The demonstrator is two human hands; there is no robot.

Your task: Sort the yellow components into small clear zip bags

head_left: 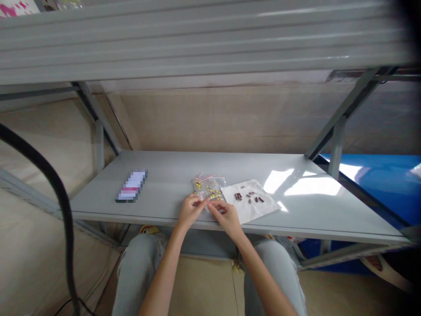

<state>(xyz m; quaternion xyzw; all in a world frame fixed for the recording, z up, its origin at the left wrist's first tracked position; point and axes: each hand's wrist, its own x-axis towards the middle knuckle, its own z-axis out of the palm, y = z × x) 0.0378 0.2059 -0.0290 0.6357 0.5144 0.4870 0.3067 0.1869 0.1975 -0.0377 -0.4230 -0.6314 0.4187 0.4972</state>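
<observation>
My left hand (190, 211) and my right hand (227, 216) meet near the front edge of the shelf, fingertips pinched together. Whatever lies between the fingers is too small to make out. Just beyond them is a clear zip bag (215, 181) with small yellow and dark pieces in it, partly hidden by my fingers. Beside my right hand a white cloth (251, 213) is spread flat. Several small dark brown, shiny, capsule-like pieces (238, 196) lie scattered on it.
A phone (133, 185) lies on the grey metal shelf (171, 166) to the left. Overhead hangs another grey shelf (204, 44), with slanted braces at both sides. A black cable (62, 193) curves down the left. Something blue (388, 184) stands beyond the right edge.
</observation>
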